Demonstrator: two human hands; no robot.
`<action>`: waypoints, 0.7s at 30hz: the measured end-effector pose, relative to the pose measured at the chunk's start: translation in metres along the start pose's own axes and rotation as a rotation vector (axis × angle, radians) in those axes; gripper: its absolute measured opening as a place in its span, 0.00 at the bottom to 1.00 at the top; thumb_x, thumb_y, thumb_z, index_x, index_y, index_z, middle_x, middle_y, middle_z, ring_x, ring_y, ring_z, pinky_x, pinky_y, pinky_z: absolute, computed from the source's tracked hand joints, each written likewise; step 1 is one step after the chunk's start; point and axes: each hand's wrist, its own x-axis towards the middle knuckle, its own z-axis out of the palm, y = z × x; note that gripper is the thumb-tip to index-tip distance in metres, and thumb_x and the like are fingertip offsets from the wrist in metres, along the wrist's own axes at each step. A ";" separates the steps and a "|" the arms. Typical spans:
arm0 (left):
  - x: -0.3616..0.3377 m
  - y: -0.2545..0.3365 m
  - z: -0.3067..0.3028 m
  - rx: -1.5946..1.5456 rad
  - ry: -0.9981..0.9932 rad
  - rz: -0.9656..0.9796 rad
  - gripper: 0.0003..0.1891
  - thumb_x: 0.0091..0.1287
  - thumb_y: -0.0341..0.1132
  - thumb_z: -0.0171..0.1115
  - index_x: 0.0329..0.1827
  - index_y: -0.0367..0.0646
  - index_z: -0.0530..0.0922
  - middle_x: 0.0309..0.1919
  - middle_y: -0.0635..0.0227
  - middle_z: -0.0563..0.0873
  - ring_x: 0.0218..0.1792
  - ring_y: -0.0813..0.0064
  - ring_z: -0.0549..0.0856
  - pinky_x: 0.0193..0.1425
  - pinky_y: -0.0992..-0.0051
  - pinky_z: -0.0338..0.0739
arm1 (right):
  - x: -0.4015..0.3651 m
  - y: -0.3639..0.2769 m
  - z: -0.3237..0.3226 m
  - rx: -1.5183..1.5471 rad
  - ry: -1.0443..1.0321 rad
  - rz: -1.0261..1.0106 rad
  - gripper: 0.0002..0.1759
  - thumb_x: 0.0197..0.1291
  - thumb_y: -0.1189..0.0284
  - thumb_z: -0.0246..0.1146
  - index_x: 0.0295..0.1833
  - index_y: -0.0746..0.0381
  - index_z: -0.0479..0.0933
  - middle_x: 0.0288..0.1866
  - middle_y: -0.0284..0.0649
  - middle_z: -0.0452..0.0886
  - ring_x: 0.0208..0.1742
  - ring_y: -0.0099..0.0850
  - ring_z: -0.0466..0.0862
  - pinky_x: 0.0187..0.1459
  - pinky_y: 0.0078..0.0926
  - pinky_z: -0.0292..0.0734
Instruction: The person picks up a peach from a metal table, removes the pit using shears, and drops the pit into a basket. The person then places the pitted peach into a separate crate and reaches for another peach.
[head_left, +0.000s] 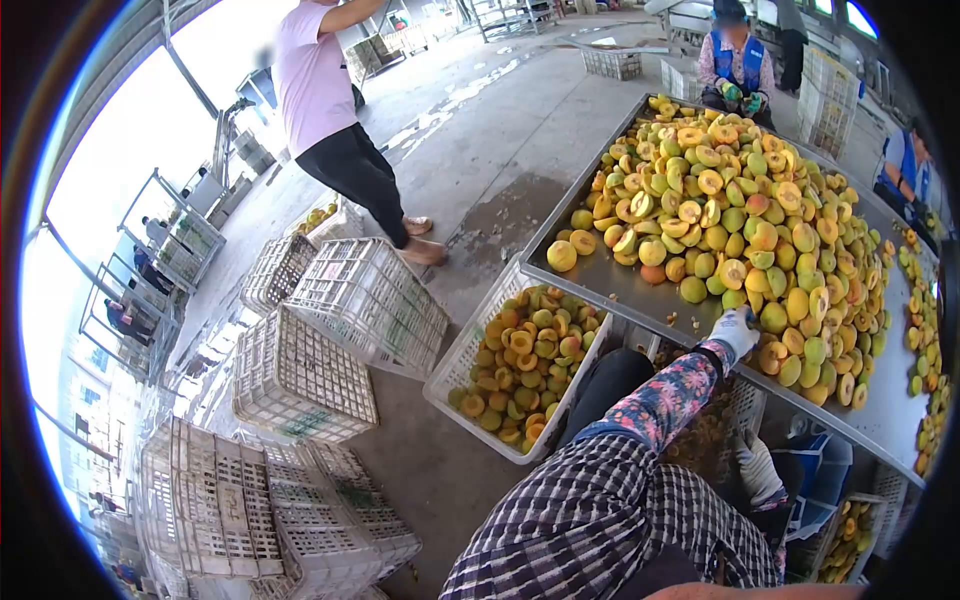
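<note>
My left hand (735,333), in a white glove below a floral sleeve, reaches over the near edge of a metal table (620,290). Its bunched fingers are right at the lower edge of a heap of halved, yellow-green peaches (740,220); what they grip is hidden. Lower down, below the table edge, my right hand (760,470) shows as a white glove with a striped cuff. Its fingers are partly hidden and blurred. Close by is a crate (745,405) with brownish scraps in it.
A white crate of peaches (525,365) stands left of my knee. Stacked plastic crates (305,370) fill the floor further left. A person in pink (315,80) stands beyond them; a person in a blue vest (738,65) sits behind the table. Blue container (820,470) at lower right.
</note>
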 end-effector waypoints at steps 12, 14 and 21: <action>-0.099 0.003 -0.081 -1.646 -0.310 0.005 0.20 0.72 0.41 0.57 0.62 0.39 0.75 0.55 0.58 0.82 0.57 0.60 0.82 0.62 0.57 0.80 | 0.030 -0.058 0.010 -0.010 0.146 -0.163 0.20 0.72 0.61 0.56 0.59 0.65 0.73 0.37 0.39 0.81 0.36 0.29 0.77 0.43 0.30 0.74; -0.101 0.009 -0.083 -1.902 -0.351 -0.248 0.21 0.73 0.46 0.57 0.58 0.38 0.76 0.54 0.57 0.82 0.57 0.59 0.81 0.63 0.54 0.78 | 0.038 -0.084 0.014 -0.234 0.268 -0.395 0.22 0.71 0.62 0.57 0.62 0.65 0.70 0.38 0.50 0.81 0.38 0.39 0.82 0.46 0.34 0.74; -0.110 0.025 -0.072 -1.857 -0.238 -0.301 0.16 0.74 0.43 0.56 0.55 0.40 0.75 0.54 0.51 0.81 0.57 0.50 0.79 0.67 0.49 0.74 | 0.046 -0.109 0.030 -0.714 0.407 -0.403 0.17 0.66 0.64 0.62 0.48 0.68 0.71 0.30 0.51 0.83 0.33 0.51 0.85 0.33 0.46 0.78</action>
